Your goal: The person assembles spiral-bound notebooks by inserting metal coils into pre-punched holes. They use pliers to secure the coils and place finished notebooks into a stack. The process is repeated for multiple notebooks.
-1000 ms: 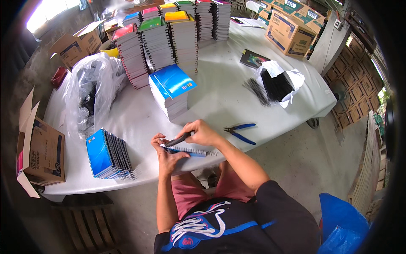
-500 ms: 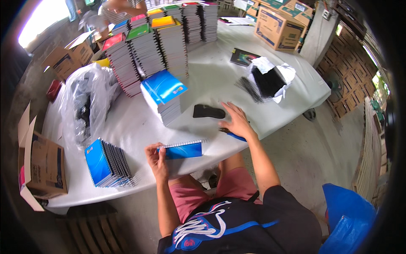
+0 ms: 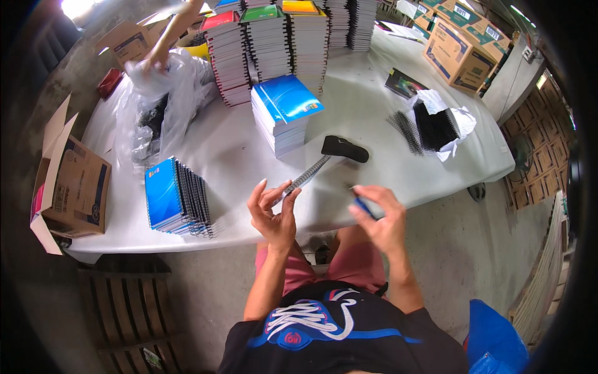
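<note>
My left hand (image 3: 273, 213) grips a spiral-bound notebook (image 3: 308, 174) by its near end. The notebook is turned edge-on, so its wire spine runs up and away over the white table (image 3: 237, 156). My right hand (image 3: 381, 218) is closed on blue-handled pliers (image 3: 360, 204), a little to the right of the notebook and apart from it. A black flat object (image 3: 344, 149) lies on the table just past the notebook's far end. A stack of blue-covered notebooks (image 3: 283, 112) stands behind it.
Bound blue notebooks (image 3: 177, 196) lean in a row at the front left. Tall stacks of notebooks (image 3: 274, 43) fill the back. Another person's hand (image 3: 159, 59) reaches into a plastic bag (image 3: 156, 106). Black wire coils (image 3: 436, 124) sit in white wrapping; cardboard boxes (image 3: 75, 184) (image 3: 458, 50) flank the table.
My right hand left the notebook, reached to the table for the pliers and now holds them near the notebook. My left hand has turned the notebook edge-on.
</note>
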The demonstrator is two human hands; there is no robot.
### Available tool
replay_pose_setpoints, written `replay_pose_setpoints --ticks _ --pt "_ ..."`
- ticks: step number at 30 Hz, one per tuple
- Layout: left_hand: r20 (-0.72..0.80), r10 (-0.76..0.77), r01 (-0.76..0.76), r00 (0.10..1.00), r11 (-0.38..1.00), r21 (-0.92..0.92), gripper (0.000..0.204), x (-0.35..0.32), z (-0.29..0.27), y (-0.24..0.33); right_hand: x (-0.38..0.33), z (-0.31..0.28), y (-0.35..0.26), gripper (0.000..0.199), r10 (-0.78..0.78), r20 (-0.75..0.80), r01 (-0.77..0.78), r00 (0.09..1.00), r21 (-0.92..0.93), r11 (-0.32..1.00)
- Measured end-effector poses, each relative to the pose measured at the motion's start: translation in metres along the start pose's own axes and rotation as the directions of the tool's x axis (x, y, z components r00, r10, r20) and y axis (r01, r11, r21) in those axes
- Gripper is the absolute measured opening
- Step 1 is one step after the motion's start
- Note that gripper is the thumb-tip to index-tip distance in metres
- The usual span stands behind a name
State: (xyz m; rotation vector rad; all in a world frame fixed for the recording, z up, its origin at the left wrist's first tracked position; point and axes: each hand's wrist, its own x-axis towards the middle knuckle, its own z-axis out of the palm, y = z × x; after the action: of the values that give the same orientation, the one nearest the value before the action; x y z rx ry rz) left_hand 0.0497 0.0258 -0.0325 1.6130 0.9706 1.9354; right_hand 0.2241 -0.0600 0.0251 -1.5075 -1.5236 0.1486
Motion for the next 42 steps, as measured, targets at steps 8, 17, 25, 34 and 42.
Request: replay_pose_setpoints --ticks 8,17,25,34,42 --pt "0.052 0.136 -0.137 0.989 0.990 0.016 0.064 0.004 0.000 0.006 0.008 0.029 -0.042 0.034 -0.119 0.113 0.123 0.986 -0.028 0.992" --pt "0.041 0.268 -0.270 0.963 0.961 0.055 0.077 0.000 0.000 -0.001 0.017 0.022 -0.038 0.029 -0.115 0.267 0.074 0.957 0.158 0.985" --pt "0.125 0.500 -0.515 0.857 0.835 0.194 0.070 0.005 -0.004 0.000 0.010 0.016 -0.030 0.028 0.066 0.866 -0.868 0.496 0.492 0.074" --pt "-0.101 0.115 -0.100 0.988 0.985 0.139 0.082 0.013 -0.011 -0.001 -0.011 0.032 -0.024 0.035 0.184 0.359 -0.266 0.915 0.193 0.945" --pt "-0.109 -0.336 0.274 0.935 0.885 -0.376 0.075 0.017 -0.021 0.013 -0.013 0.010 0.071 0.040 0.331 0.184 -0.155 0.926 -0.613 0.774"
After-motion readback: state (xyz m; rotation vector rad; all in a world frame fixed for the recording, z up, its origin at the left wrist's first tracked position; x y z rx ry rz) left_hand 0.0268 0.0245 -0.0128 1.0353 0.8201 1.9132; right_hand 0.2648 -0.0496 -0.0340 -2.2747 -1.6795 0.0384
